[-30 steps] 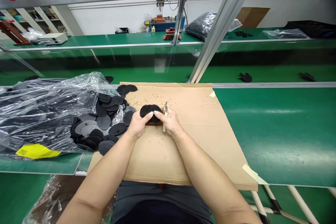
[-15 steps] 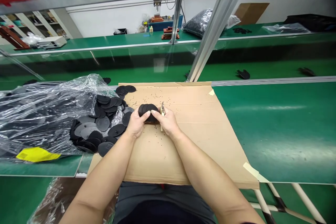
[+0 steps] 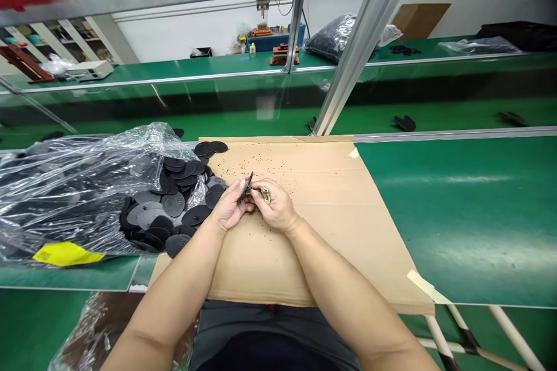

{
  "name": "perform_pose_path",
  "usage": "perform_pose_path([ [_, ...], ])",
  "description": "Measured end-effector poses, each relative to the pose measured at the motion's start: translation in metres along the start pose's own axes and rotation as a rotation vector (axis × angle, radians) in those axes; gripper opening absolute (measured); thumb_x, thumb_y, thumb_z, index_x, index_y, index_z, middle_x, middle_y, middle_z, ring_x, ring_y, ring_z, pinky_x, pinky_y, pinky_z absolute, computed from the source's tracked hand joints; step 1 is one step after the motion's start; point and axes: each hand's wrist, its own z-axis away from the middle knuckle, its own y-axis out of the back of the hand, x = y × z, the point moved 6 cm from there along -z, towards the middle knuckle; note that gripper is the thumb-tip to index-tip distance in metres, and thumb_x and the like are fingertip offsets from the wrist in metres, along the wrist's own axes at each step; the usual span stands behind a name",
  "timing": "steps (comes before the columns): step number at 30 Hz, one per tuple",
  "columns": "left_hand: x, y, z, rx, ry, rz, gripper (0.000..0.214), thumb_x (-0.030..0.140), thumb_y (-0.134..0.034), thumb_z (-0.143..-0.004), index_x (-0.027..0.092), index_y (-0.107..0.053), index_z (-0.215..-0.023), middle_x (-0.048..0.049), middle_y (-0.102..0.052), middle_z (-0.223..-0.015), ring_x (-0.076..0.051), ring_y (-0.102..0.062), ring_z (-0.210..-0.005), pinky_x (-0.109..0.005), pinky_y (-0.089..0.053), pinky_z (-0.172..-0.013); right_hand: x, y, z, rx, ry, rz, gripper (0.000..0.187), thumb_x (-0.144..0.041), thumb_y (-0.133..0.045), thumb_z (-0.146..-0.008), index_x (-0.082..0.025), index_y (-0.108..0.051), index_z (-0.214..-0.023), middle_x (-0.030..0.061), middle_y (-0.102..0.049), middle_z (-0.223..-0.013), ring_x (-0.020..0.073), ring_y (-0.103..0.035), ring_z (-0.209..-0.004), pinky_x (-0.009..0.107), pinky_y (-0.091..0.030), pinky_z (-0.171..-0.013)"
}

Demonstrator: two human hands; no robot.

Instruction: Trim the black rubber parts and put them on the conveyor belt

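Over the cardboard sheet, my left hand (image 3: 230,207) is closed on a black disc (image 3: 248,184), tilted so that it shows nearly edge-on. My right hand (image 3: 277,204) is closed around small metal nippers (image 3: 265,194), mostly hidden in the palm. Its thumb and fingertips meet the disc's near side. What lies between the fingertips is too small to make out. To the left is a heap of black discs (image 3: 173,204), spilling from a clear plastic bag (image 3: 82,179). Tiny black bits (image 3: 261,159) are scattered on the cardboard (image 3: 331,232).
The cardboard lies on a green bench (image 3: 470,214), with tape (image 3: 429,287) at its right corner. Behind it rises a metal upright (image 3: 354,58). Black pieces (image 3: 404,123) rest on the green surface beyond. A yellow label (image 3: 68,254) lies on the bag.
The black disc in my hands has turned from face-up to nearly edge-on. The nippers have tipped down into my right palm, and its fingertips have moved in to the disc.
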Motion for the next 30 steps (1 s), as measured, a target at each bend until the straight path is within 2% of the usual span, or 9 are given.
perform_pose_path([
  [6,0.002,0.003,0.002,0.032,-0.046,-0.078,0.051,0.040,-0.074,-0.072,0.022,-0.056,-0.117,-0.0008,-0.059,-0.083,-0.009,-0.054,-0.059,-0.019,-0.040,-0.044,0.001,-0.001,0.001,-0.029,0.045,0.058,0.014,-0.025,-0.052,-0.087,-0.021,-0.064,-0.094,0.0073,-0.067,-0.089,0.0197,-0.062,-0.085,0.036,-0.050,-0.083],
  [9,0.005,0.004,0.001,0.071,-0.078,-0.083,0.054,0.041,-0.077,-0.068,0.022,-0.056,-0.115,-0.0013,-0.060,-0.086,-0.008,-0.054,-0.060,-0.019,-0.039,-0.044,0.003,-0.003,0.002,-0.013,-0.017,-0.019,0.015,-0.027,-0.055,-0.085,-0.021,-0.066,-0.094,0.0073,-0.068,-0.090,0.0197,-0.062,-0.085,0.036,-0.049,-0.084],
  [11,0.014,0.006,0.000,0.103,-0.174,-0.077,0.056,0.036,-0.083,-0.060,0.022,-0.057,-0.109,-0.0009,-0.059,-0.089,-0.008,-0.055,-0.066,-0.018,-0.042,-0.051,0.008,-0.005,0.003,0.003,-0.167,-0.184,0.016,-0.029,-0.058,-0.084,-0.020,-0.067,-0.094,0.0058,-0.068,-0.089,0.0184,-0.062,-0.081,0.035,-0.049,-0.080],
  [14,0.031,0.011,0.000,0.143,-0.392,-0.151,0.055,0.025,-0.087,-0.050,0.021,-0.055,-0.095,0.0018,-0.058,-0.086,-0.009,-0.057,-0.075,-0.020,-0.046,-0.066,0.023,-0.013,0.008,0.041,-0.488,-0.512,0.021,-0.032,-0.065,-0.077,-0.019,-0.068,-0.093,0.0010,-0.065,-0.075,0.0140,-0.058,-0.066,0.030,-0.048,-0.067],
  [18,0.049,0.012,0.012,0.252,-0.737,-0.603,0.042,0.022,-0.084,-0.054,0.020,-0.049,-0.077,0.0019,-0.054,-0.079,-0.012,-0.057,-0.076,-0.027,-0.048,-0.074,0.038,-0.020,0.014,0.086,-0.798,-0.820,0.025,-0.031,-0.071,-0.067,-0.018,-0.068,-0.088,-0.0041,-0.056,-0.055,0.0101,-0.051,-0.052,0.024,-0.040,-0.053],
  [20,0.053,0.005,0.020,0.284,-0.888,-0.882,0.035,0.022,-0.080,-0.059,0.019,-0.048,-0.072,0.0004,-0.054,-0.079,-0.014,-0.057,-0.077,-0.030,-0.048,-0.075,0.043,-0.020,0.015,0.115,-0.864,-0.920,0.025,-0.027,-0.073,-0.061,-0.017,-0.068,-0.084,-0.0034,-0.058,-0.056,0.0101,-0.052,-0.052,0.023,-0.040,-0.052],
  [22,0.053,-0.005,0.027,0.273,-1.000,-1.063,0.029,0.021,-0.076,-0.064,0.019,-0.047,-0.071,-0.0007,-0.054,-0.080,-0.015,-0.058,-0.078,-0.032,-0.048,-0.075,0.046,-0.019,0.014,0.149,-0.892,-0.979,0.023,-0.022,-0.073,-0.056,-0.017,-0.068,-0.079,-0.0021,-0.062,-0.062,0.0102,-0.054,-0.054,0.024,-0.043,-0.055],
  [26,0.051,-0.017,0.035,0.239,-1.133,-1.176,0.023,0.014,-0.069,-0.068,0.020,-0.048,-0.073,-0.0012,-0.055,-0.080,-0.015,-0.058,-0.077,-0.032,-0.048,-0.072,0.051,-0.020,0.015,0.197,-0.923,-1.011,0.019,-0.015,-0.069,-0.053,-0.017,-0.067,-0.072,-0.0011,-0.063,-0.069,0.0100,-0.054,-0.057,0.024,-0.043,-0.055],
  [30,0.048,-0.021,0.037,0.231,-1.175,-1.202,0.024,0.011,-0.069,-0.067,0.020,-0.048,-0.074,-0.0011,-0.055,-0.079,-0.015,-0.057,-0.076,-0.031,-0.049,-0.071,0.052,-0.020,0.017,0.225,-0.939,-1.018,0.018,-0.014,-0.067,-0.054,-0.017,-0.065,-0.071,-0.0010,-0.063,-0.069,0.0114,-0.055,-0.060,0.024,-0.042,-0.056],
])
